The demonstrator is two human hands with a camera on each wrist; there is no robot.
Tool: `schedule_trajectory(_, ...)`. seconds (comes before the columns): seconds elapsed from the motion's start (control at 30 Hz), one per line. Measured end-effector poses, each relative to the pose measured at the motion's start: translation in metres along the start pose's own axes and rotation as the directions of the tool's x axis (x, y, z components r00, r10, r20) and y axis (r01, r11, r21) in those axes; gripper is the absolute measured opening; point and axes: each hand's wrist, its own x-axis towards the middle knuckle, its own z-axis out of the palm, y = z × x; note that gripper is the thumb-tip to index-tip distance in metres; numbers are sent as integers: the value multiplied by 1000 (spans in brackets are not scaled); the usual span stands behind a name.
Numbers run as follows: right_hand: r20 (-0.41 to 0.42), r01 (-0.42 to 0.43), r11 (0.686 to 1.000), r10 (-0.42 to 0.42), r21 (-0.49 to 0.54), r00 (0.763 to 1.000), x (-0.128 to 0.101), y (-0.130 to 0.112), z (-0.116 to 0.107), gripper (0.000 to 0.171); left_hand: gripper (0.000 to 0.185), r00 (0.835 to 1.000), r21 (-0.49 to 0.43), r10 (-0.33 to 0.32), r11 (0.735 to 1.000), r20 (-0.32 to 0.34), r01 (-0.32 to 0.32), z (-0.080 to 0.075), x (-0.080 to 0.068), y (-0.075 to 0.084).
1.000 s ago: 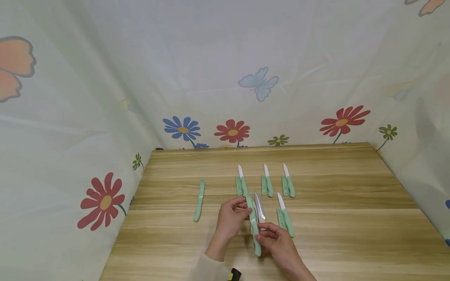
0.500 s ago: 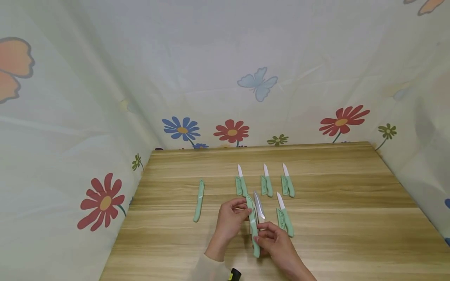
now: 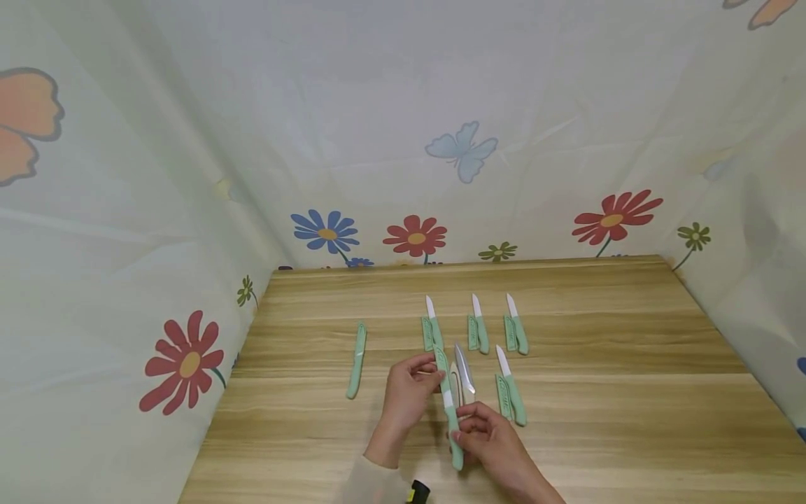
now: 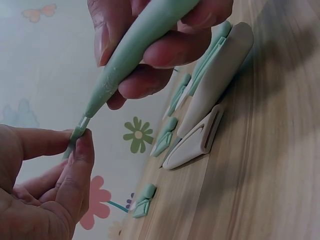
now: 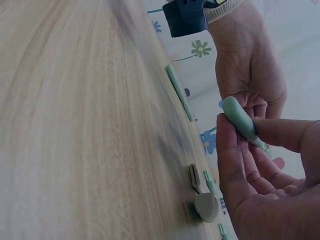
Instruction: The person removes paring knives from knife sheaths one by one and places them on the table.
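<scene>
Over the wooden table (image 3: 598, 392) I hold a small mint-green knife (image 3: 453, 420) between both hands. My right hand (image 3: 464, 432) grips its handle (image 5: 239, 117). My left hand (image 3: 431, 374) pinches the far end of its green sheath (image 3: 441, 362) between thumb and fingers. A short strip of white blade (image 3: 447, 399) shows between sheath and handle. In the left wrist view the left thumb and finger (image 4: 80, 145) pinch the sheath tip, and the right hand (image 4: 150, 45) wraps the handle above.
A cream-handled knife with a steel blade (image 3: 464, 374) lies just beyond my hands. Three unsheathed green knives (image 3: 478, 325) with sheaths beside them form a back row, and another (image 3: 510, 388) lies right. A sheathed green knife (image 3: 357, 360) lies left. Flowered cloth walls enclose the table.
The sheath has slid away from the handle, so a strip of white blade now shows. My left hand has shifted slightly farther from the right hand.
</scene>
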Motion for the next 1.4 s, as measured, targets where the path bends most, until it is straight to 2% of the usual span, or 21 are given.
schedule_trajectory(0.23, 22, -4, 1000, 4, -8, 1000, -1, 1, 1, 44, 33, 1000, 5, 9, 1000, -14, -9, -2, 2, -1)
schedule_trajectory(0.67, 46, -16, 1000, 15, 8, 999, 0, 6, 0, 47, 34, 1000, -46, 17, 999, 16, -17, -1, 1, -2)
schedule_trajectory(0.87, 63, -19, 1000, 18, 12, 998, -1, 5, 1, 45, 33, 1000, -33, 9, 999, -9, -9, -1, 0, -1)
schedule_trajectory(1.4, 88, -15, 1000, 13, 13, 996, -2, 5, 2, 43, 34, 1000, -42, 8, 999, -17, -8, 0, 1, -2)
